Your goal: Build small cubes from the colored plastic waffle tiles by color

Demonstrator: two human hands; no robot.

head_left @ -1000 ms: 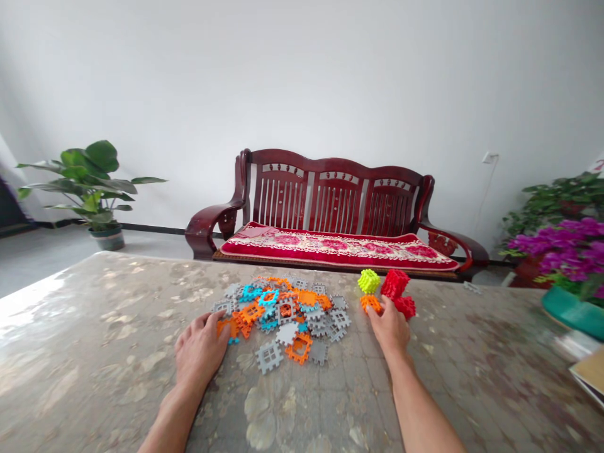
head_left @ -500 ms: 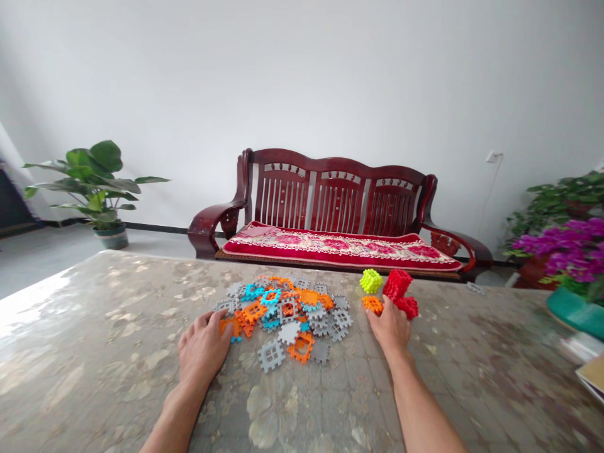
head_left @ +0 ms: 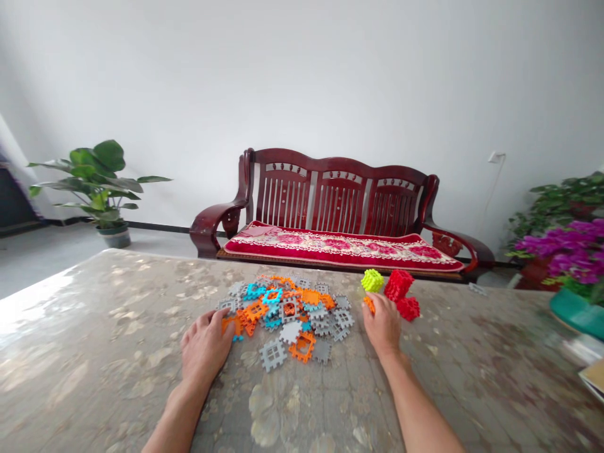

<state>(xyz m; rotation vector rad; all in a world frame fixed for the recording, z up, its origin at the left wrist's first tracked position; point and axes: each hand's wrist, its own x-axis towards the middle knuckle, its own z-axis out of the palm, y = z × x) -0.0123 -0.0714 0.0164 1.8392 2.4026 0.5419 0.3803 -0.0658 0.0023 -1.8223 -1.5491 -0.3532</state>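
My left hand [head_left: 207, 346] rests on the table at the near left edge of a heap of interlocking plastic tiles. Its fingers are loosely spread, with the thumb against an orange tile [head_left: 232, 325]. The heap mixes grey tiles [head_left: 272, 355], light blue tiles [head_left: 272, 296] and orange tiles [head_left: 302, 346], some with window cut-outs. To the right of the heap, my right hand [head_left: 383, 325] closes over a small orange block [head_left: 369, 305], mostly hidden by the fingers. Just beyond is a yellow-green cube [head_left: 372, 280]. Two red blocks, a taller one [head_left: 399, 284] and a lower one [head_left: 408, 308], stand right of this hand.
A patterned cloth covers the table [head_left: 141, 296]. One grey piece [head_left: 477, 289] lies at its far right. Purple flowers in a teal pot [head_left: 576, 311] stand at the right edge. Behind is a wooden bench [head_left: 337, 195]; a potted plant [head_left: 113, 236] stands at left.
My right hand has shifted slightly left and now covers most of the orange block, leaving the red blocks more exposed. My left hand has stayed by the heap.
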